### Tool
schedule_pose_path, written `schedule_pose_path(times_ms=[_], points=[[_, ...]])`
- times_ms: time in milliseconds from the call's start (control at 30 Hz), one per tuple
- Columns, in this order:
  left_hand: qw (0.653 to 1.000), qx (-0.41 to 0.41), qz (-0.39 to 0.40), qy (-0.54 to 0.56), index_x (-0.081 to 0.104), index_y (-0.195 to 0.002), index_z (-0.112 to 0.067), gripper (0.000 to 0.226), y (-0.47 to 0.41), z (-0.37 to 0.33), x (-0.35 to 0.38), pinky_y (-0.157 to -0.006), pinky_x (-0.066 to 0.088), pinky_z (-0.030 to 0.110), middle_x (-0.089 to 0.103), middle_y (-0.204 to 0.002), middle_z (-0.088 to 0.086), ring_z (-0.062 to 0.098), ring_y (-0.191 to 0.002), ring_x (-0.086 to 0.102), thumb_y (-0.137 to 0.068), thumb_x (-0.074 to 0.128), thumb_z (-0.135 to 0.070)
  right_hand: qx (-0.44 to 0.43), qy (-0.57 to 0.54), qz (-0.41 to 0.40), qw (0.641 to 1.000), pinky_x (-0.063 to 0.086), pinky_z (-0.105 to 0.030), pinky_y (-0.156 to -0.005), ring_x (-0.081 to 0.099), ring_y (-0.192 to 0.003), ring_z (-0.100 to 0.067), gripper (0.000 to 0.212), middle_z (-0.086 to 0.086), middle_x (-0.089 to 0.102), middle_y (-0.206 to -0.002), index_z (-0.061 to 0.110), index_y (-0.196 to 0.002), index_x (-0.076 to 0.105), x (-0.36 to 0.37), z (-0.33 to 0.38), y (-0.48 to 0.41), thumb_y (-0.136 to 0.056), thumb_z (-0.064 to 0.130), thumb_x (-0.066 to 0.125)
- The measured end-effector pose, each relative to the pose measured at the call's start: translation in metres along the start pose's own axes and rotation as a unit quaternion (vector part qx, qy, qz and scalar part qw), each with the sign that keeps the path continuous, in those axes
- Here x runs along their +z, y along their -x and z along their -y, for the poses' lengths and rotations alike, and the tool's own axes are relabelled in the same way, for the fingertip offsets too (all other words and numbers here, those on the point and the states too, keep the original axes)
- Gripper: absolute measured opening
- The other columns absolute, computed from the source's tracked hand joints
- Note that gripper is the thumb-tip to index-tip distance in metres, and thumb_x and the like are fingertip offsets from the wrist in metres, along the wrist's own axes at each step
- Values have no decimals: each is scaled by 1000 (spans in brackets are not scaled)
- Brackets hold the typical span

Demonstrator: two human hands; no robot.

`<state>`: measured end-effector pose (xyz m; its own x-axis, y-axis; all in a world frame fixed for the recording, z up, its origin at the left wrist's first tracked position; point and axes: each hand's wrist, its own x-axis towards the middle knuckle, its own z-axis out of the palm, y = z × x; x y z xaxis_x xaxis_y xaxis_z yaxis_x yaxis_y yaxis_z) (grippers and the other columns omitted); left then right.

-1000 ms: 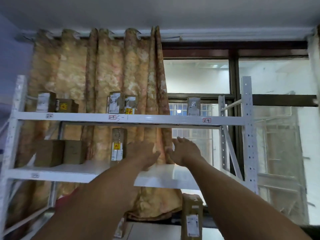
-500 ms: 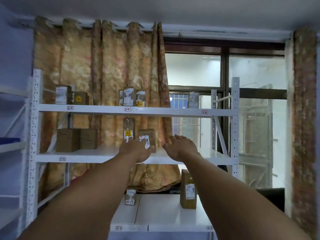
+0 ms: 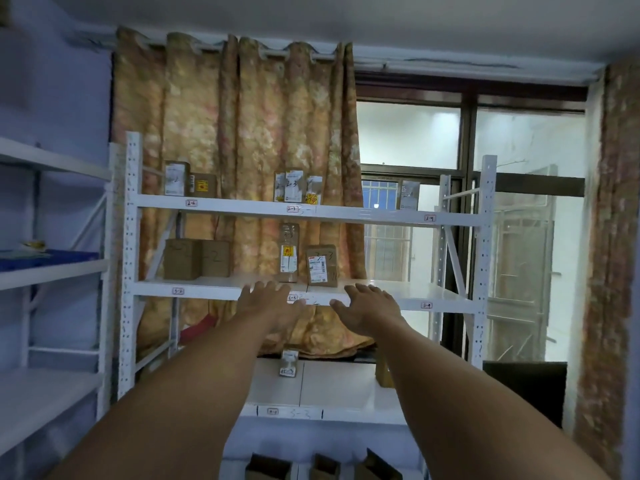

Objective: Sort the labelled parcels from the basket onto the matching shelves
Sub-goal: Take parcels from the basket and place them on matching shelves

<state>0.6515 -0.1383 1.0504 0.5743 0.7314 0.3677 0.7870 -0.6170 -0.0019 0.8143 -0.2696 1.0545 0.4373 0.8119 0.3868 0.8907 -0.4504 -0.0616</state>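
A brown labelled parcel (image 3: 322, 265) marked 3-3 stands upright on the middle shelf (image 3: 207, 289) of a white rack, beside a taller narrow parcel (image 3: 289, 252). My left hand (image 3: 266, 303) and my right hand (image 3: 367, 306) hover just below and in front of that shelf's edge, fingers spread, holding nothing. Two brown boxes (image 3: 195, 259) sit at the shelf's left. The top shelf (image 3: 242, 209) carries several small labelled parcels. No basket is in view.
A lower shelf (image 3: 332, 389) holds a small parcel (image 3: 289, 363) and a brown box (image 3: 384, 374). More boxes (image 3: 322, 467) sit at the bottom. A second white rack (image 3: 52, 271) stands at left. A patterned curtain (image 3: 242, 133) and a window lie behind.
My hands have drawn back from the middle shelf, leaving the 3-3 parcel standing there. The view has pulled away, showing more of the rack and room.
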Motion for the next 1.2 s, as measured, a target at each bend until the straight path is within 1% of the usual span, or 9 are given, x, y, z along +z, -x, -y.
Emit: schedule_pose_path(times_ms=[100, 200, 300, 433, 533, 633, 833, 1033, 1200], points=[[999, -29, 15, -18, 37, -152, -26, 68, 23, 28, 5, -118, 25, 50, 37, -159, 7, 31, -144, 33, -99, 21, -66, -30, -11, 12, 999, 22, -47, -124, 25, -154, -29, 69, -4, 30, -168, 24, -161, 29, 4, 26, 5, -104, 63, 28], [998, -65, 10, 7, 46, -146, -26, 64, 54, 63, 7, -110, 34, 49, 45, -154, 9, 33, -138, 42, -98, 26, -62, -67, -16, 24, 997, 21, -46, -124, 24, -154, -28, 70, -5, 27, -169, 24, -162, 26, 10, 65, 8, -104, 61, 27], [992, -120, 31, 7, 36, -154, -27, 66, 99, 112, 11, -117, 25, 50, 34, -161, 10, 34, -146, 32, -99, 25, -64, -123, -18, 57, 991, 17, -45, -125, 18, -157, -26, 69, -3, 20, -171, 24, -164, 23, 19, 124, 13, -105, 60, 27], [975, -215, 41, -34, 44, -148, -27, 63, 163, 202, 15, -117, 28, 49, 43, -155, 10, 33, -142, 38, -100, 25, -63, -219, -49, 92, 970, 13, -46, -127, 14, -158, -27, 70, -3, 15, -172, 24, -164, 21, 36, 229, 26, -105, 60, 24], [952, -291, 51, -74, 36, -154, -25, 67, 215, 271, 11, -119, 24, 49, 37, -160, 8, 32, -145, 34, -101, 21, -64, -303, -62, 111, 945, 13, -47, -127, 13, -158, -27, 72, -3, 12, -173, 24, -165, 16, 49, 321, 41, -105, 63, 23], [925, -364, 58, -94, 29, -157, -24, 72, 270, 334, 5, -122, 19, 51, 29, -164, 8, 32, -149, 27, -100, 18, -68, -383, -90, 111, 913, 18, -45, -126, 19, -156, -28, 71, -3, 19, -171, 23, -164, 20, 63, 419, 63, -105, 62, 26], [863, -485, 81, -113, 25, -159, -24, 75, 369, 450, 10, -124, 13, 52, 25, -166, 9, 33, -152, 20, -100, 14, -68, -498, -121, 114, 851, 16, -44, -126, 18, -157, -26, 71, -3, 17, -172, 22, -164, 22, 107, 593, 122, -106, 63, 25], [819, -556, 89, -109, 33, -156, -23, 75, 442, 550, 56, -122, 18, 53, 34, -161, 11, 34, -149, 27, -100, 17, -69, -584, -133, 128, 790, 28, -45, -120, 31, -152, -29, 71, -5, 31, -167, 19, -161, 32, 179, 719, 169, -105, 62, 28], [775, -613, 143, -52, 39, -152, -22, 73, 505, 596, 145, -118, 25, 51, 41, -156, 12, 34, -144, 34, -99, 21, -69, -608, -111, 212, 757, 33, -45, -116, 34, -149, -31, 69, -5, 35, -165, 19, -160, 33, 282, 780, 208, -106, 61, 30]])
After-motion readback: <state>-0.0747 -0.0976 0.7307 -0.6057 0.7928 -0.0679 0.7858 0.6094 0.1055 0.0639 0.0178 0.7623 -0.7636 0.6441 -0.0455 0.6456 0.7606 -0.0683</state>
